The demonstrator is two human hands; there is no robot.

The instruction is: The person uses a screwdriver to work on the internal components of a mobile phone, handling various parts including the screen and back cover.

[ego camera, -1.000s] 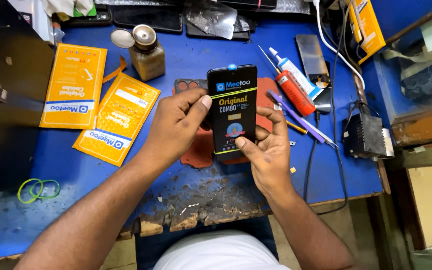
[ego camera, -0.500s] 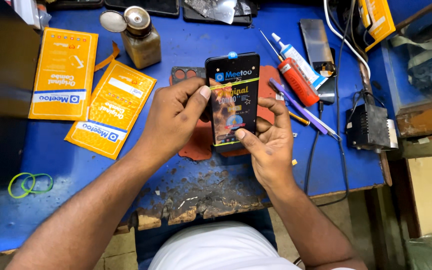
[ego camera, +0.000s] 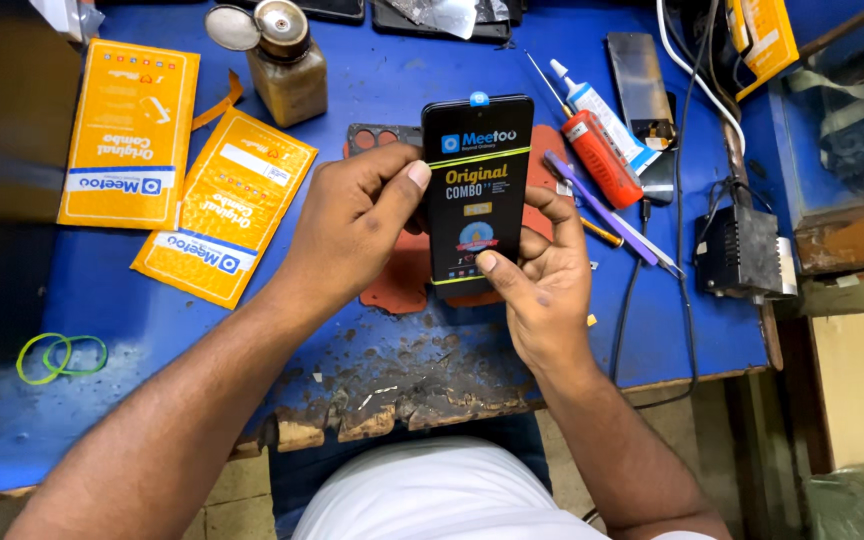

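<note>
Both hands share the grip on a black phone screen panel [ego camera: 476,190] held upright near the centre of the frame, just above the worktop [ego camera: 372,330]: the left hand [ego camera: 352,220] pinches its left edge with the thumb laid on the front face, and the right hand [ego camera: 542,285] clasps its right edge and lower end, thumb pressed on the bottom of the face. Under and behind the panel lies a red-orange mat [ego camera: 402,280], partly hidden by the hands. To the right, close beside the right hand, crowd a red tube [ego camera: 602,160], a white glue tube [ego camera: 592,105], a purple pry tool [ego camera: 597,205] and tweezers [ego camera: 652,250]. Further right sits a small black box [ego camera: 737,255] with cables. In the upper left of the frame lie two orange packets [ego camera: 132,135] [ego camera: 227,205], a glass bottle [ego camera: 287,60] above them, and green rubber bands [ego camera: 57,355] at the lower left
</note>
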